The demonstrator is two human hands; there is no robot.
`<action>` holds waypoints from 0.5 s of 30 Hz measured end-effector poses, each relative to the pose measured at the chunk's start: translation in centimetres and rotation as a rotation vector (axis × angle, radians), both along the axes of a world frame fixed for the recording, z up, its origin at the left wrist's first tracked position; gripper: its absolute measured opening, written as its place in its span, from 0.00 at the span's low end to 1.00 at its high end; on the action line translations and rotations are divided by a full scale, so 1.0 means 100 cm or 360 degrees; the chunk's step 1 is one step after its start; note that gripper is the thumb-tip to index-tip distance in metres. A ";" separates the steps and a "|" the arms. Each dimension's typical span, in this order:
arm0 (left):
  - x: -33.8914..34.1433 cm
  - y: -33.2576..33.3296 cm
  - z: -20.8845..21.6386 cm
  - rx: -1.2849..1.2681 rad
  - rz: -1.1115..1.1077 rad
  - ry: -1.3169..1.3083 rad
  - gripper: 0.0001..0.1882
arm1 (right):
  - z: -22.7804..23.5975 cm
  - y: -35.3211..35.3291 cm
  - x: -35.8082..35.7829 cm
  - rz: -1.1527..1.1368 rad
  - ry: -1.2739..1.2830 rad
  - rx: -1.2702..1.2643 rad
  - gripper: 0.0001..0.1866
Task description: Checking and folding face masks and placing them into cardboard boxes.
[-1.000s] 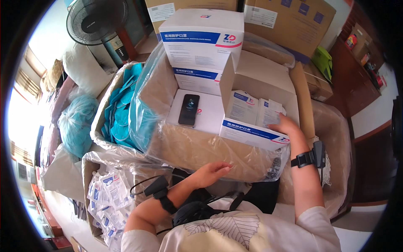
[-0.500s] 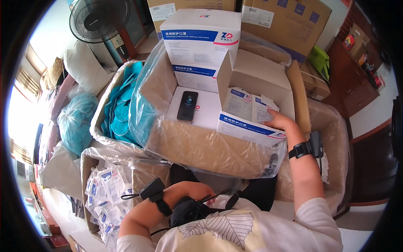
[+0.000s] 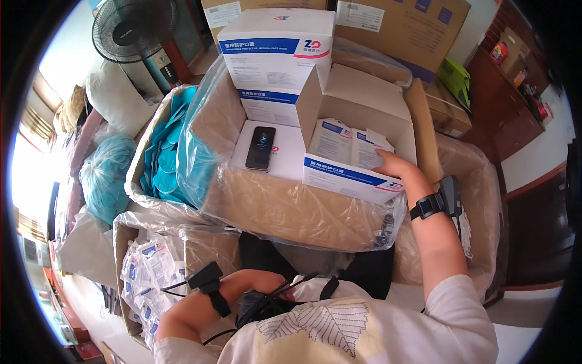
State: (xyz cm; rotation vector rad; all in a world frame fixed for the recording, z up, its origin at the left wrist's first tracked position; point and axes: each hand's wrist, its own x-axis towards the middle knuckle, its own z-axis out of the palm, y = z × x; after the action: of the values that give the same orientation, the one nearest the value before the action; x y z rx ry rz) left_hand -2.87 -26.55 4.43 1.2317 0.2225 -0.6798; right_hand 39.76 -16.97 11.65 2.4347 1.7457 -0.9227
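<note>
An open white mask box (image 3: 353,177) with a blue stripe stands in the large plastic-lined carton (image 3: 273,209). Flat white-and-blue mask packets (image 3: 333,141) stand inside it. Reaching over the box's front right, my right hand (image 3: 391,162) touches the packets at that end. Its index finger and thumb are apart, while the other fingers are partly hidden. My left hand (image 3: 287,289) is low by my lap, its fingers hidden behind black cords and straps. Left of the open box, a black phone (image 3: 261,148) lies on a closed white box (image 3: 239,161).
Closed mask boxes (image 3: 276,73) are stacked behind the phone. On the left, one carton holds turquoise pieces (image 3: 167,167) and another holds loose white packets (image 3: 148,264). A lined carton (image 3: 485,209) stands at right. A black fan (image 3: 130,30) stands at far left.
The whole view has shifted, so the boxes appear slightly farther left. My right hand stays at the packets' right end. My left forearm sits slightly lower left in the picture.
</note>
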 end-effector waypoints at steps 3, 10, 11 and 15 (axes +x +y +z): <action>-0.009 -0.005 0.004 -0.0003 0.0042 -0.0078 0.23 | -0.001 0.002 0.001 -0.0004 -0.0007 -0.0034 0.47; -0.038 -0.028 0.020 -0.0170 0.0509 0.0114 0.17 | 0.018 0.010 -0.006 0.0061 -0.0008 -0.0183 0.50; -0.040 -0.031 0.019 -0.0235 0.0570 0.0159 0.17 | 0.017 0.010 -0.005 0.0076 -0.0036 -0.0177 0.50; -0.043 -0.026 0.006 -0.0048 0.0607 -0.0054 0.15 | 0.003 0.012 0.005 -0.0009 -0.0062 -0.0033 0.48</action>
State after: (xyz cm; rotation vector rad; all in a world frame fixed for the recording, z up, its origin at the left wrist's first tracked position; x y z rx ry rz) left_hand -7.18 -29.11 5.00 1.1302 0.4055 -0.3303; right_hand 40.31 -15.79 11.93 2.4293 1.7087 -0.8827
